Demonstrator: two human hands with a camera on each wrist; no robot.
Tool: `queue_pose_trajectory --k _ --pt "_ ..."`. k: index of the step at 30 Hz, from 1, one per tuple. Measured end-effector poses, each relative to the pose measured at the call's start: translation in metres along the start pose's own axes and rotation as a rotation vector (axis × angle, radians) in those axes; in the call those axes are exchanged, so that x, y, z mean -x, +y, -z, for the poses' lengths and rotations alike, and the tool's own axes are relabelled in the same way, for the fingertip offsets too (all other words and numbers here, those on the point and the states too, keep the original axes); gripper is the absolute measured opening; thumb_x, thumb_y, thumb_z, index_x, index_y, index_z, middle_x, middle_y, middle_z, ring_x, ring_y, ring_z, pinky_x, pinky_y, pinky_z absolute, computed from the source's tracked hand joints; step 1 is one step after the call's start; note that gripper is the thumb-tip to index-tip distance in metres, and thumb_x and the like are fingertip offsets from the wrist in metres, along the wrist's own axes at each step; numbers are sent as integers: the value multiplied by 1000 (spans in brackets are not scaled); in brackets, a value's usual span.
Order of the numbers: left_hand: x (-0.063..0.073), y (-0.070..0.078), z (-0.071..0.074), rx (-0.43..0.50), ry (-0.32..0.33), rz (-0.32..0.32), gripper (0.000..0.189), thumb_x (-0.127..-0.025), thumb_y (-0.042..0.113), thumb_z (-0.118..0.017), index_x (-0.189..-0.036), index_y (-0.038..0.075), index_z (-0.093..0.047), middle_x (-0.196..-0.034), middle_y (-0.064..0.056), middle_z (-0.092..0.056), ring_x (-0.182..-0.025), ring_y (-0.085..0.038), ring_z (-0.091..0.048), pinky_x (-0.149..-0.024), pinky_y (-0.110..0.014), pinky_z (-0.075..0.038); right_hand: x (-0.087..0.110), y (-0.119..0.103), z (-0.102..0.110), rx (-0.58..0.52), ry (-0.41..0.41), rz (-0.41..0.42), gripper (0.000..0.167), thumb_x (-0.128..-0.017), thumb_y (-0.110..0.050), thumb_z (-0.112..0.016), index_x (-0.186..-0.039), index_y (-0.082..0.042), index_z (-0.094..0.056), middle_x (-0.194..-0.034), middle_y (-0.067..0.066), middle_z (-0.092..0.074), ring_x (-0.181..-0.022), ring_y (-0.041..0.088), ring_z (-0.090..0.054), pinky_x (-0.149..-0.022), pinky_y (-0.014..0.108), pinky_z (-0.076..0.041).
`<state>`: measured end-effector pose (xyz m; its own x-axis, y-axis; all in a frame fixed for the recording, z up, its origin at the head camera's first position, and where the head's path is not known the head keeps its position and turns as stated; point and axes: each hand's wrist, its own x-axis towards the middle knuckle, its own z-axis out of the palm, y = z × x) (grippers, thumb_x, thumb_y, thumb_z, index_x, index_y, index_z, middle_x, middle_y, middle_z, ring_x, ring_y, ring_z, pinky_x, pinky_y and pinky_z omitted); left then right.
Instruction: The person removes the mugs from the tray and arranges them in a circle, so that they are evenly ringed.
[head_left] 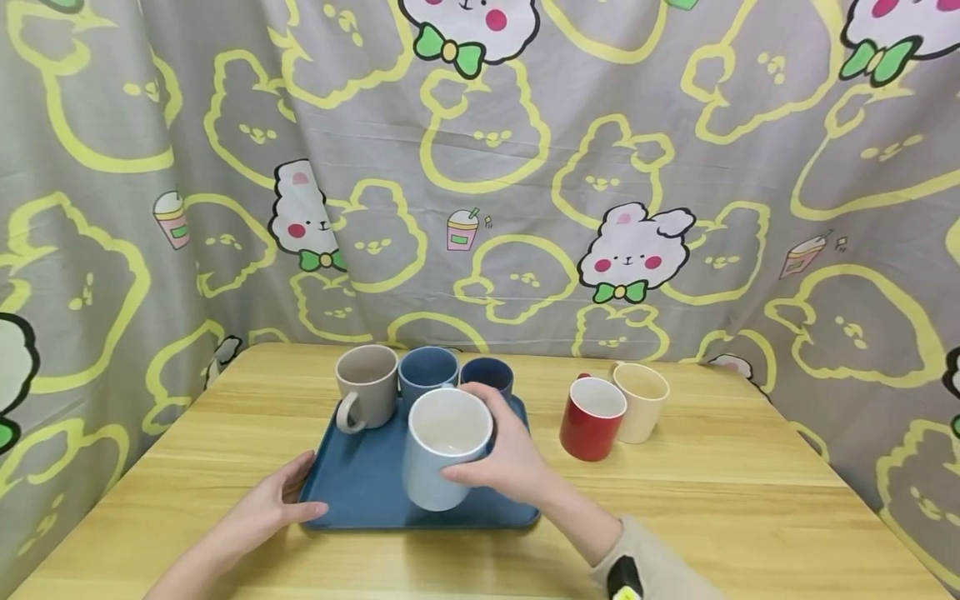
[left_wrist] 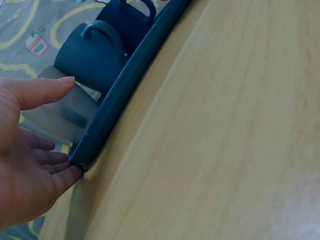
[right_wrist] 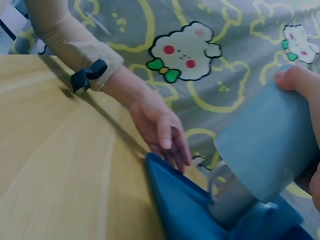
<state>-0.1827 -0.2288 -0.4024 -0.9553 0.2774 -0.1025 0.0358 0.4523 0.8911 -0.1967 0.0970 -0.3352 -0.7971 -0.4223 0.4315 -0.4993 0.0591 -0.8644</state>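
Note:
My right hand grips a light blue mug with a white inside, thumb on the near side and fingers round the far side. In the right wrist view that mug hangs raised over the blue tray. My left hand is at the tray's left edge; in the left wrist view its fingertips touch the corner and the thumb stands apart. Along the tray's back stand a grey-beige mug, a blue mug and a navy mug, partly hidden by my right hand.
To the right of the tray, a red mug with a white inside stands on the wooden table. Close behind it is a cream mug. A patterned grey curtain hangs along the back and sides of the table.

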Motion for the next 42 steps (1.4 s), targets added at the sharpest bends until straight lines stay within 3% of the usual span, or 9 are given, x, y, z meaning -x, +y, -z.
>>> queue_pose_trajectory --k 5,9,16,25,32,42 --pt "1 2 1 -4 -3 -1 88 -84 18 -68 -137 -21 -10 -141 -41 -13 -130 -51 -19 -102 -53 -28 16 -3 31 98 68 9 78 -63 -14 -84 -129 -6 -42 -116 11 -57 -99 28 -56 -85 42 -47" --pt "1 2 0 -21 1 5 87 -84 18 -68 -137 -21 -11 -141 -41 -14 -129 -51 -22 -102 -53 -29 31 -1 56 149 125 26 78 -61 -3 -83 -128 -2 -43 -113 15 -57 -96 26 -57 -83 35 -49" --pt "0 3 0 -33 6 11 86 -85 19 -67 -137 -22 -12 -141 -41 -15 -128 -51 -24 -101 -54 -31 57 3 105 233 209 94 82 -56 11 -78 -129 5 -39 -112 19 -53 -95 11 -57 -79 22 -48" --pt "0 1 0 -21 1 13 86 -85 19 -67 -137 -21 -11 -140 -41 -15 -128 -52 -25 -101 -53 -32 97 10 164 436 407 -88 78 -64 8 -76 -131 5 -36 -105 -1 -53 -91 -1 -52 -75 12 -44" --pt "-1 1 0 -45 8 17 86 -86 20 -67 -137 -21 -12 -141 -41 -15 -128 -51 -25 -101 -53 -31 119 25 205 566 472 -207 77 -71 0 -77 -132 6 -31 -112 16 -48 -89 -7 -47 -71 8 -42" --pt "-1 4 -1 -59 10 44 86 -86 21 -67 -137 -21 -12 -141 -40 -16 -128 -51 -24 -101 -54 -31 135 55 242 636 495 -323 80 -75 -12 -77 -136 5 -28 -120 22 -45 -87 -14 -40 -69 8 -38"
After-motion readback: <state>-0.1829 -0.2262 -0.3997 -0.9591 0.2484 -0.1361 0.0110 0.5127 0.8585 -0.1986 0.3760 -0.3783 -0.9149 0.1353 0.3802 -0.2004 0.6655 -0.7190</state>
